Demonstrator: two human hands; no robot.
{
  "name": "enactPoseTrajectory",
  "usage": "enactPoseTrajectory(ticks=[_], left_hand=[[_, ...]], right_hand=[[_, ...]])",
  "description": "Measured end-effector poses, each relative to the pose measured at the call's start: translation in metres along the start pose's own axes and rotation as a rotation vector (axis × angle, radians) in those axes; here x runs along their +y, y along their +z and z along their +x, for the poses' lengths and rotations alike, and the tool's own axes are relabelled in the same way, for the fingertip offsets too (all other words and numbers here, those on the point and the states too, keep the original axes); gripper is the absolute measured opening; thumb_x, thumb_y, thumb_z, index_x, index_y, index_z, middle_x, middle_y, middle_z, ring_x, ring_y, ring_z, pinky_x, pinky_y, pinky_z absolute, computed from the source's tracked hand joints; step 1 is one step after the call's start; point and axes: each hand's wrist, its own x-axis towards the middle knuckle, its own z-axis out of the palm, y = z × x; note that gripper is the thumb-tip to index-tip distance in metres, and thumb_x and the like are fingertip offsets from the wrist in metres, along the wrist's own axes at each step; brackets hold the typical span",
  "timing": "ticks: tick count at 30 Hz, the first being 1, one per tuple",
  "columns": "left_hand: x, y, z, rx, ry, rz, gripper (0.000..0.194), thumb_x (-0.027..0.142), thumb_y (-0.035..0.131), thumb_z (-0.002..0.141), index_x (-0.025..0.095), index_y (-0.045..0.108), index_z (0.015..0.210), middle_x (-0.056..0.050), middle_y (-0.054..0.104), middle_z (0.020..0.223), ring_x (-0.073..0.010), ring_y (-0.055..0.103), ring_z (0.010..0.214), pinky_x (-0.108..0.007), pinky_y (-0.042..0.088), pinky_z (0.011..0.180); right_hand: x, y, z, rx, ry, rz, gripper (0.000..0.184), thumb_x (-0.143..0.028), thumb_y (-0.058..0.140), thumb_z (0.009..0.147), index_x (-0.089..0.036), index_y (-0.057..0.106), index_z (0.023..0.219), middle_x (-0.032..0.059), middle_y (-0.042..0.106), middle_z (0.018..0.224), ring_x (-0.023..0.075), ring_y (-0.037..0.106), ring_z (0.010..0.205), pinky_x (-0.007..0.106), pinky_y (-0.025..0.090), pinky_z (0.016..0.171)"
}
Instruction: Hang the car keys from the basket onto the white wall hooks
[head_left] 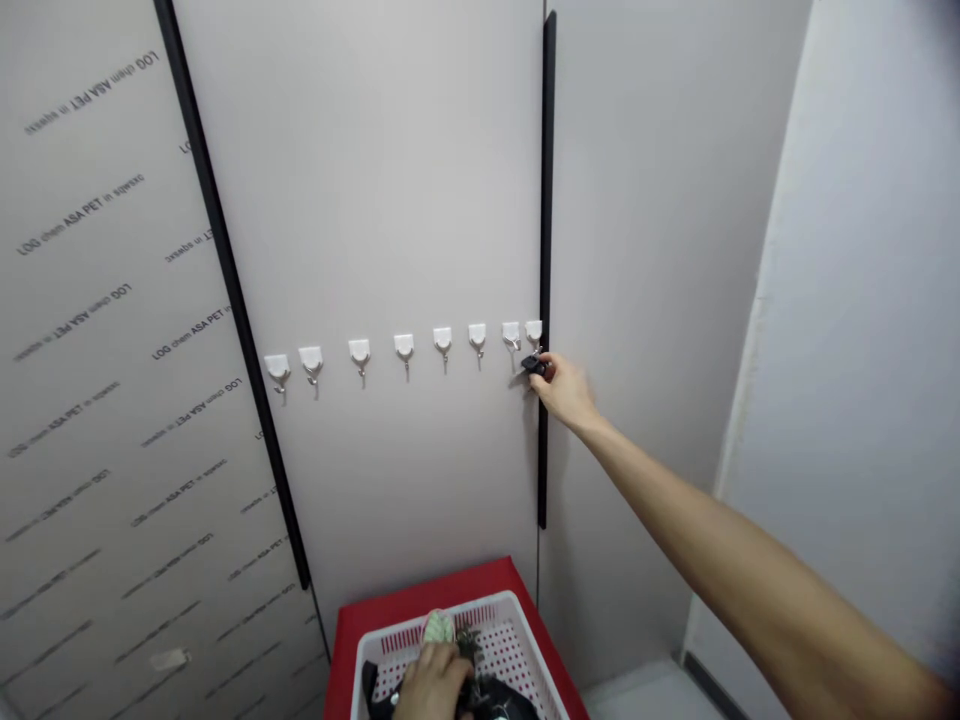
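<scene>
At the right end of a row of white wall hooks [442,338], my right hand [564,388] pinches a small black object with a silvery part [534,366]. It is just below the last hook [533,332], beside a black strip; whether it touches the hook I cannot tell. Low in view, my left hand [433,682] reaches into a white plastic basket [537,655], its fingers curled over dark items [504,697]. What it grips is hidden. A pale green patterned item [439,627] lies just beyond its fingers.
The basket stands on a red surface [450,582] against the grey panel. Long black strips run down the panel at left [232,290] and right [548,200]. Printed sheeting [112,400] covers the left panel, and a pale wall [847,300] stands at right.
</scene>
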Motion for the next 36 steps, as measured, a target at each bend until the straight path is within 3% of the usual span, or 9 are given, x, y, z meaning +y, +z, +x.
enactPoseTrajectory(ticks=[4, 10, 14, 19, 24, 26, 28, 33, 36], left_hand=[[-0.012, 0.011, 0.005, 0.034, 0.023, -0.004, 0.034, 0.017, 0.047, 0.055, 0.025, 0.052, 0.087, -0.002, 0.048, 0.101, -0.0186, 0.036, 0.097, -0.029, 0.029, 0.078], [-0.013, 0.014, 0.004, 0.087, 0.033, -0.008, 0.032, 0.016, 0.046, 0.054, 0.024, 0.052, 0.084, -0.001, 0.049, 0.099, -0.0192, 0.036, 0.097, -0.029, 0.029, 0.077], [-0.01, 0.007, -0.005, 0.118, 0.1, -0.115, 0.033, 0.013, 0.045, 0.052, 0.021, 0.052, 0.083, -0.002, 0.05, 0.098, -0.018, 0.038, 0.095, -0.027, 0.03, 0.078], [-0.014, -0.012, -0.015, 0.26, 0.086, -0.452, 0.024, 0.016, 0.039, 0.06, 0.018, 0.049, 0.082, -0.004, 0.052, 0.092, -0.0142, 0.043, 0.088, -0.025, 0.03, 0.08], [-0.029, -0.034, -0.012, 0.273, -0.046, -0.771, 0.017, 0.023, 0.044, 0.06, 0.013, 0.049, 0.074, -0.004, 0.055, 0.075, -0.0119, 0.048, 0.072, -0.023, 0.036, 0.068], [-0.031, -0.048, -0.009, 0.277, -0.073, -0.895, 0.019, 0.027, 0.048, 0.059, 0.012, 0.048, 0.07, -0.003, 0.055, 0.068, -0.0102, 0.049, 0.065, -0.021, 0.036, 0.062], [-0.027, -0.068, -0.008, 0.278, -0.095, -1.023, 0.024, 0.033, 0.049, 0.057, 0.012, 0.048, 0.067, -0.002, 0.054, 0.064, -0.0085, 0.048, 0.057, -0.02, 0.035, 0.054], [0.013, -0.147, -0.007, 0.276, 0.089, -1.322, 0.043, 0.054, 0.03, 0.062, 0.014, 0.037, 0.047, 0.004, 0.039, 0.037, -0.0042, 0.035, 0.034, -0.017, 0.024, 0.038], [0.036, -0.185, -0.01, 0.155, 0.241, -1.37, 0.053, 0.059, 0.014, 0.064, 0.015, 0.03, 0.039, 0.004, 0.029, 0.032, -0.0033, 0.026, 0.029, -0.017, 0.019, 0.035]], right_hand=[[0.003, -0.007, 0.006, 0.07, -0.005, 0.068, 0.026, -0.022, 0.039, 0.06, -0.016, 0.051, 0.082, 0.0012, 0.055, 0.061, 0.0106, 0.046, 0.054, 0.022, 0.035, 0.053], [-0.015, -0.033, 0.043, 0.13, -0.116, 0.082, 0.022, -0.018, 0.039, 0.06, -0.015, 0.055, 0.075, 0.0037, 0.057, 0.069, 0.0118, 0.048, 0.062, 0.022, 0.036, 0.058], [-0.033, -0.043, 0.043, 0.061, -0.157, 0.141, 0.022, -0.018, 0.039, 0.061, -0.014, 0.054, 0.076, 0.0035, 0.056, 0.068, 0.0105, 0.048, 0.058, 0.022, 0.036, 0.055], [-0.027, -0.017, -0.038, -0.423, -0.194, 0.33, 0.017, -0.02, 0.043, 0.06, -0.014, 0.052, 0.072, 0.0012, 0.055, 0.065, 0.008, 0.047, 0.055, 0.02, 0.036, 0.053], [0.01, 0.038, -0.151, -0.957, -0.016, 0.451, 0.015, -0.023, 0.039, 0.064, -0.014, 0.05, 0.07, -0.0019, 0.05, 0.054, 0.0059, 0.04, 0.041, 0.019, 0.032, 0.042], [0.013, 0.055, -0.172, -1.057, -0.04, 0.458, 0.014, -0.026, 0.043, 0.062, -0.014, 0.051, 0.064, -0.0025, 0.048, 0.051, 0.0066, 0.039, 0.044, 0.02, 0.032, 0.045], [0.002, 0.062, -0.172, -1.046, -0.034, 0.545, 0.021, -0.033, 0.044, 0.062, -0.013, 0.05, 0.057, -0.0022, 0.047, 0.049, 0.0074, 0.04, 0.047, 0.021, 0.032, 0.048], [-0.067, 0.049, -0.128, -1.046, 0.218, 1.113, 0.047, -0.055, 0.026, 0.065, -0.014, 0.039, 0.046, -0.0036, 0.039, 0.04, 0.0052, 0.036, 0.035, 0.02, 0.029, 0.039], [-0.098, 0.04, -0.109, -1.162, 0.22, 1.385, 0.053, -0.059, 0.014, 0.066, -0.015, 0.028, 0.038, -0.0056, 0.029, 0.033, 0.0038, 0.026, 0.029, 0.019, 0.023, 0.034]])
